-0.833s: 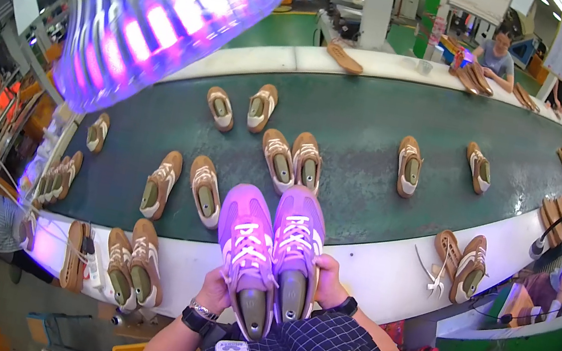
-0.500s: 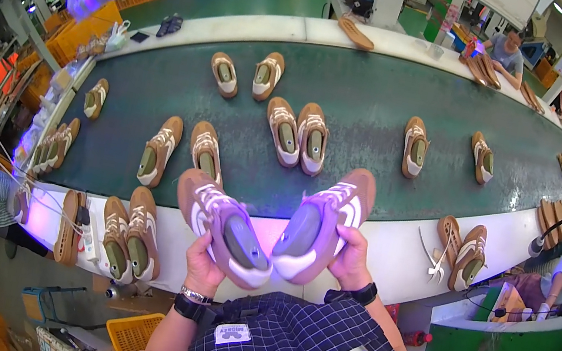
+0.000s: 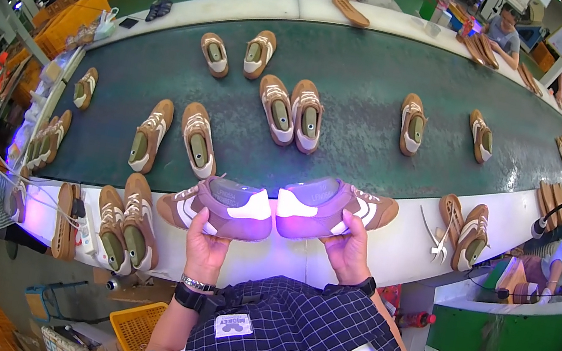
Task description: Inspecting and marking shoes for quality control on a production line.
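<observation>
In my left hand (image 3: 207, 247) is a brown sneaker (image 3: 233, 214) with white stripes and a white heel patch, its toe to the left. A matching sneaker (image 3: 324, 206) is gripped from below by my right hand (image 3: 349, 251), its toe to the right. The two white heels face each other with a narrow gap between them. A grey last fills each opening, and purple light falls on both shoes. They are held above the white ledge of the conveyor. On the near ledge at left stands a pair of similar sneakers (image 3: 139, 218) with olive lasts.
Several brown sneakers (image 3: 309, 116) stand on the green conveyor belt (image 3: 360, 65). Scissors (image 3: 441, 245), a loose sole (image 3: 451, 215) and another sneaker (image 3: 473, 236) lie on the ledge at right. A yellow basket (image 3: 135, 326) sits below. Co-workers (image 3: 505, 36) are around the line.
Both held sneakers have turned from toes pointing away to toes pointing outward, heels together, lying more level. The whole view has shifted slightly, with the belt's shoes a little higher in it.
</observation>
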A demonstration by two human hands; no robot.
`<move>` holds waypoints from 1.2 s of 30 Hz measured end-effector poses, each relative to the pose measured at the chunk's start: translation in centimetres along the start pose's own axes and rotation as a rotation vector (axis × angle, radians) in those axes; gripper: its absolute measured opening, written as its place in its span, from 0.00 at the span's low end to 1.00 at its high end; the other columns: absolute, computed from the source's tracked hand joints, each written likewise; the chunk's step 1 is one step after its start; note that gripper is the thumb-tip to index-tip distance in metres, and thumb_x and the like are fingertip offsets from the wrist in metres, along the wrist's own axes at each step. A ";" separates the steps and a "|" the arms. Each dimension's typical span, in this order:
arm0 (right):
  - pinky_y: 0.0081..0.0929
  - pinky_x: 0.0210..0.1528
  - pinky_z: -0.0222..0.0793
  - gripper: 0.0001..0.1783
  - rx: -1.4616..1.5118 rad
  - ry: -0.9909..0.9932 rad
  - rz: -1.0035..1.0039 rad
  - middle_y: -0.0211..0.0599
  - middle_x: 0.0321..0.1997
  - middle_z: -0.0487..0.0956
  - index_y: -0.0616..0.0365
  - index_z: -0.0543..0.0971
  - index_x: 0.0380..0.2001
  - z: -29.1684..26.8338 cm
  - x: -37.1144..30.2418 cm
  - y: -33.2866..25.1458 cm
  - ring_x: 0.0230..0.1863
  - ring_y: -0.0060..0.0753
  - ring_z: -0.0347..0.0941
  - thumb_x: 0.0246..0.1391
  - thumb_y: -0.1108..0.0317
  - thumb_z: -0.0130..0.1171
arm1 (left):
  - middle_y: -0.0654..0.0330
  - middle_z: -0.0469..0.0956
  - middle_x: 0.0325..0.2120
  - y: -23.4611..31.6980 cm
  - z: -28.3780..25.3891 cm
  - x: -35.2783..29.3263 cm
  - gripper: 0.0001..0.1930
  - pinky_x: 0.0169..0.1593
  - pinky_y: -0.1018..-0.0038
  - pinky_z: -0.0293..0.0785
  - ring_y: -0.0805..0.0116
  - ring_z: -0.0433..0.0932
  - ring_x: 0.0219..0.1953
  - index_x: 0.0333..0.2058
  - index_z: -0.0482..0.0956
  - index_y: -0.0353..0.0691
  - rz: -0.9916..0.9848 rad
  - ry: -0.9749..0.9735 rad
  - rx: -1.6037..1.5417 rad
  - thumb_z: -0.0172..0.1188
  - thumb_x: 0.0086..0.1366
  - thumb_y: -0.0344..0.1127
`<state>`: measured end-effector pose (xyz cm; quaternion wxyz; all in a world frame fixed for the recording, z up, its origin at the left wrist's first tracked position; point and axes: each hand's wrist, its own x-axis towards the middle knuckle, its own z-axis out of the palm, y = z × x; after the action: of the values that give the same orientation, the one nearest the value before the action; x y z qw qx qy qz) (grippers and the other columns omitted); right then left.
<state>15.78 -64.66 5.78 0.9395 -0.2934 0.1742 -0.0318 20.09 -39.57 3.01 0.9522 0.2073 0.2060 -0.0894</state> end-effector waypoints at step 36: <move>0.38 0.57 0.63 0.24 -0.086 0.041 -0.083 0.39 0.50 0.73 0.63 0.66 0.51 -1.4 -0.1 0.6 0.51 0.36 0.70 0.52 0.63 0.52 | 0.62 0.72 0.48 -0.2 0.8 -0.3 0.23 0.56 0.61 0.66 0.63 0.70 0.51 0.52 0.68 0.41 0.034 0.011 0.170 0.59 0.56 0.34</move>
<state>15.18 -64.92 4.36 0.9201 -0.3397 0.1820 -0.0693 20.09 -40.01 3.70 0.9314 0.2912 0.1993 -0.0892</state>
